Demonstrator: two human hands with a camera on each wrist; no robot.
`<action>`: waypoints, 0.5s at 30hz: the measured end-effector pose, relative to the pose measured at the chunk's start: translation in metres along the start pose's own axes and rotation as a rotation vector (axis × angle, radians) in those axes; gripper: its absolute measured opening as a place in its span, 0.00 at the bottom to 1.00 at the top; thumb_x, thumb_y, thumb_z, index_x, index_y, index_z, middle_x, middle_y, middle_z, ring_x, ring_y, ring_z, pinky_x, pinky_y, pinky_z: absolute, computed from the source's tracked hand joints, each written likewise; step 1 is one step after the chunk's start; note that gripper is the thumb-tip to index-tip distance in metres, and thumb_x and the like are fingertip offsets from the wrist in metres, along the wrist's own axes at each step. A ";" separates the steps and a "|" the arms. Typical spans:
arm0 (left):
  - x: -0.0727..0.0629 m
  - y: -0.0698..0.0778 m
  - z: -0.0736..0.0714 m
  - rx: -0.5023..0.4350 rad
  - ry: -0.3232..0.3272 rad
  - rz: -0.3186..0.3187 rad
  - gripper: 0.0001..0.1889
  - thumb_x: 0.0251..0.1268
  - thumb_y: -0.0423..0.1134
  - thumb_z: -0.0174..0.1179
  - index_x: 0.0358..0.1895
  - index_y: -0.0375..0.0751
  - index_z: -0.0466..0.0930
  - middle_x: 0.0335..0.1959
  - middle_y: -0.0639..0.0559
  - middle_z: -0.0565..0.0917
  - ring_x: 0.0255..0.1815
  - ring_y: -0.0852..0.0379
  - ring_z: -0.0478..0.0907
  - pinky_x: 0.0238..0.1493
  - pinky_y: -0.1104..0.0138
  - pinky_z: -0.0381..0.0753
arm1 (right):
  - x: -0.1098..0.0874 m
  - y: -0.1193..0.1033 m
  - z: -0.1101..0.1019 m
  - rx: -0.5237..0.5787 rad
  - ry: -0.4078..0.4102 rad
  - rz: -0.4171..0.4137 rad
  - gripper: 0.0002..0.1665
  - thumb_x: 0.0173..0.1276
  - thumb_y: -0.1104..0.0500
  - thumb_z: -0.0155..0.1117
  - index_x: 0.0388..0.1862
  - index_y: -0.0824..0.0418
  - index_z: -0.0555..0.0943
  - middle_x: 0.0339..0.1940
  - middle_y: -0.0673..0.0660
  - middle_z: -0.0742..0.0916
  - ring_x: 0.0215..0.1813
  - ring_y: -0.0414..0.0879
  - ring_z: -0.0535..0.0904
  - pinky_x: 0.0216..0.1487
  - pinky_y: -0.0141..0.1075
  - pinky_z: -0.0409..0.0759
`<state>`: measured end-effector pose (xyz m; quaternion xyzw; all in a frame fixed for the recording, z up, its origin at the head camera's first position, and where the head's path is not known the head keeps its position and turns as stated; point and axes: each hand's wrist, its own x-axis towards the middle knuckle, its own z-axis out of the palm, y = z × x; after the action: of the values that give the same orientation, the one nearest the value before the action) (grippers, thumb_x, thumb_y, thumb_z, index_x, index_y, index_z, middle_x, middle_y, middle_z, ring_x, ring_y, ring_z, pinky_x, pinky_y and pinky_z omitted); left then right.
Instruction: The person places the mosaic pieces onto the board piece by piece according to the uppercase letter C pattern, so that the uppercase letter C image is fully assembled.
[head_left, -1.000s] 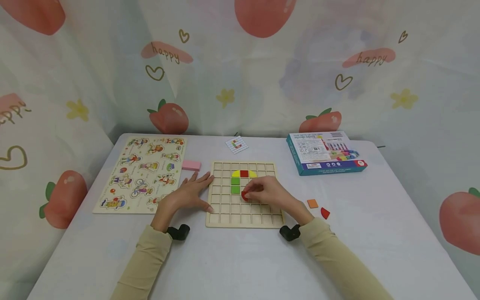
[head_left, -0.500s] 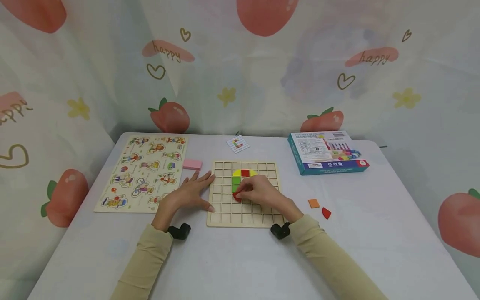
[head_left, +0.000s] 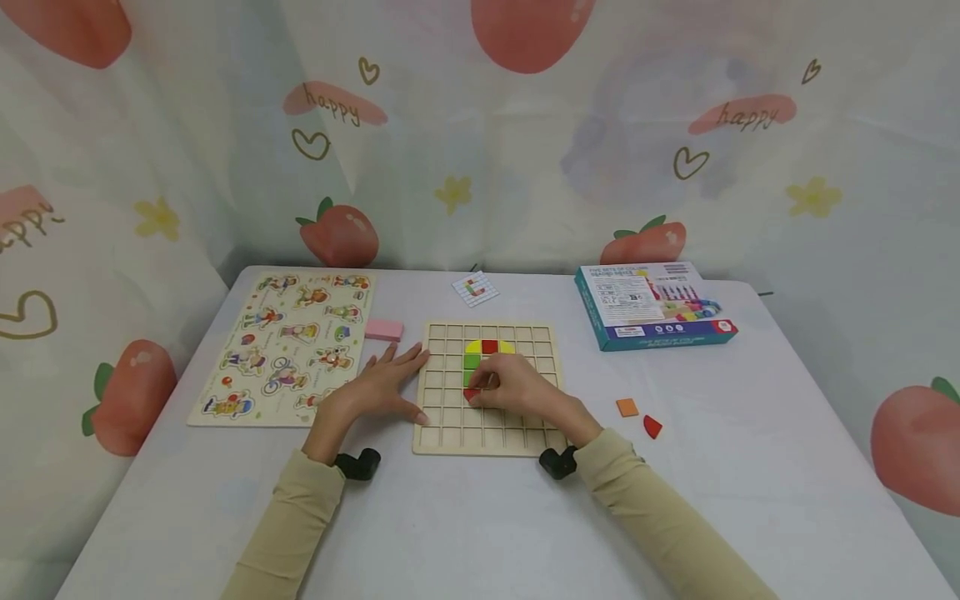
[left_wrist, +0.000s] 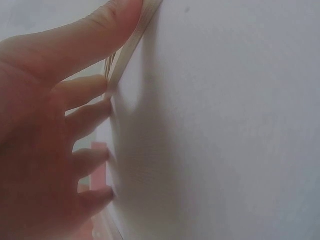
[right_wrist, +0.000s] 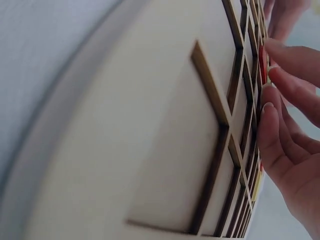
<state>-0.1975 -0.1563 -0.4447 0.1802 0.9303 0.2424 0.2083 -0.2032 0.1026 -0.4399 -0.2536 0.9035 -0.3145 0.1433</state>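
Red piece (head_left: 470, 394) on the board (head_left: 452, 436): we put it at nine o'clock from the right grip (head_left: 519, 385), curled close, pinching it; left grip (head_left: 378, 392), spread on the nine-o'clock rim, is farther.

The person is wearing 2 long sleeves of plain khaki-beige cloth, the left sleeve (head_left: 288, 525) and the right sleeve (head_left: 667, 517) both showing soft creases and ending in loose cuffs near the wrists. The cloth of the right is bunching into folds just behind its cuff. Each forearm is carrying 1 small black wrist fitting, the left fitting (head_left: 360, 464) and the right fitting (head_left: 558, 463) each jutting from the inner side and forming a bent, round-ended shape. Both hands are emerging bare, the right hand (head_left: 517, 386) showing rounded nails.
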 end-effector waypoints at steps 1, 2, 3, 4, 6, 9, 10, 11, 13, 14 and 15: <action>0.000 0.000 0.000 0.000 -0.001 0.000 0.57 0.54 0.51 0.78 0.83 0.43 0.52 0.86 0.47 0.47 0.86 0.35 0.34 0.83 0.38 0.34 | 0.000 0.000 0.000 -0.004 -0.006 -0.001 0.10 0.65 0.59 0.76 0.43 0.60 0.89 0.37 0.50 0.89 0.35 0.41 0.78 0.39 0.32 0.80; 0.000 0.000 0.000 -0.002 -0.001 0.001 0.57 0.54 0.51 0.78 0.83 0.43 0.52 0.86 0.47 0.47 0.86 0.35 0.33 0.83 0.38 0.33 | 0.000 -0.001 0.000 -0.006 -0.009 0.001 0.10 0.64 0.59 0.76 0.44 0.60 0.89 0.37 0.51 0.89 0.36 0.42 0.78 0.40 0.32 0.80; 0.000 0.000 0.000 0.000 0.000 0.004 0.57 0.54 0.51 0.78 0.83 0.43 0.52 0.86 0.46 0.47 0.86 0.34 0.34 0.83 0.38 0.34 | 0.000 -0.001 0.000 -0.012 -0.010 0.001 0.11 0.64 0.60 0.76 0.44 0.60 0.88 0.38 0.51 0.89 0.36 0.42 0.78 0.40 0.32 0.80; 0.000 0.000 0.001 -0.001 0.000 0.007 0.57 0.54 0.51 0.78 0.83 0.43 0.52 0.86 0.46 0.47 0.86 0.34 0.34 0.83 0.38 0.34 | 0.000 -0.001 0.000 -0.018 -0.009 -0.001 0.11 0.64 0.60 0.76 0.45 0.60 0.88 0.38 0.51 0.89 0.37 0.42 0.78 0.41 0.33 0.81; 0.000 -0.001 0.001 -0.003 0.000 0.008 0.57 0.54 0.51 0.78 0.83 0.43 0.52 0.86 0.47 0.47 0.86 0.35 0.33 0.83 0.38 0.33 | -0.001 -0.001 0.000 -0.022 -0.005 -0.002 0.11 0.64 0.61 0.76 0.45 0.60 0.88 0.38 0.51 0.89 0.38 0.42 0.78 0.42 0.33 0.81; 0.000 -0.001 0.002 -0.008 0.005 0.014 0.57 0.54 0.51 0.78 0.83 0.43 0.53 0.86 0.47 0.48 0.86 0.34 0.33 0.83 0.38 0.33 | -0.003 0.002 -0.001 -0.021 0.002 -0.013 0.11 0.65 0.61 0.75 0.46 0.59 0.88 0.39 0.50 0.89 0.39 0.41 0.80 0.44 0.33 0.82; 0.000 -0.001 0.002 -0.010 0.005 0.012 0.57 0.54 0.51 0.78 0.83 0.43 0.53 0.86 0.47 0.48 0.86 0.35 0.33 0.83 0.38 0.33 | -0.004 0.003 -0.001 -0.013 0.004 -0.011 0.11 0.66 0.61 0.74 0.46 0.59 0.88 0.40 0.50 0.89 0.39 0.41 0.80 0.44 0.33 0.82; 0.001 -0.001 0.002 -0.009 0.005 0.012 0.57 0.53 0.51 0.78 0.83 0.43 0.53 0.86 0.47 0.48 0.86 0.35 0.33 0.83 0.38 0.33 | -0.006 0.004 -0.002 -0.008 0.008 -0.010 0.11 0.66 0.61 0.74 0.47 0.58 0.88 0.40 0.50 0.89 0.39 0.41 0.81 0.45 0.33 0.83; 0.001 -0.001 0.002 -0.007 0.006 0.009 0.57 0.53 0.51 0.78 0.83 0.43 0.53 0.86 0.47 0.48 0.86 0.35 0.33 0.83 0.38 0.34 | -0.009 0.007 -0.004 0.008 0.018 -0.006 0.10 0.66 0.61 0.73 0.47 0.58 0.88 0.40 0.50 0.88 0.40 0.40 0.81 0.45 0.33 0.83; 0.001 -0.001 0.002 -0.006 0.006 0.006 0.57 0.53 0.51 0.78 0.83 0.43 0.53 0.86 0.47 0.47 0.86 0.35 0.33 0.83 0.38 0.33 | -0.011 0.008 -0.005 0.021 0.024 -0.003 0.10 0.67 0.61 0.73 0.47 0.58 0.88 0.40 0.49 0.88 0.40 0.40 0.81 0.45 0.33 0.83; 0.001 -0.001 0.002 -0.004 0.006 0.004 0.57 0.54 0.51 0.78 0.83 0.43 0.53 0.86 0.47 0.47 0.86 0.35 0.33 0.83 0.38 0.33 | -0.013 0.009 -0.006 0.028 0.031 0.000 0.10 0.67 0.61 0.73 0.47 0.58 0.88 0.40 0.49 0.88 0.40 0.41 0.81 0.45 0.33 0.82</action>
<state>-0.1974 -0.1564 -0.4468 0.1808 0.9301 0.2452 0.2054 -0.1986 0.1186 -0.4396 -0.2466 0.9011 -0.3312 0.1327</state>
